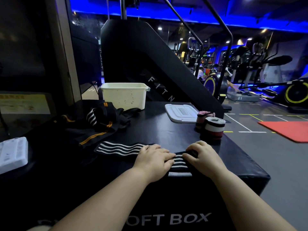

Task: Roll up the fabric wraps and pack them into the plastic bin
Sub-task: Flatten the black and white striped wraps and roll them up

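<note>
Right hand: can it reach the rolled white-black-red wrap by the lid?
Probably yes. The rolled white, black and red fabric wrap stands just beyond the right hand on the black padded box, bare surface between. That hand grips the black white-striped wrap, so it must release first.

Dim indoors, blue-tinted, sharp at centre and bent toward the edges.

Lit mostly by saturated blue strips along the ceiling (183, 19) and a few small warm spots far back. Brightest on the pale plastic bin (124, 95) and the white lid (180, 112). Soft sheen across the black box top (158, 129). Deep, nearly detailless shadow at far left and around the pile of dark wraps (93, 120). Left hand (154, 158) and right hand (202, 155) evenly lit and crisp, white bands of the striped wrap (179, 161) between them clean-edged. Strong wide-angle bowing of the machine rails (221, 22) and floor lines (241, 124). Slight softness and noise in the distant background.
</note>
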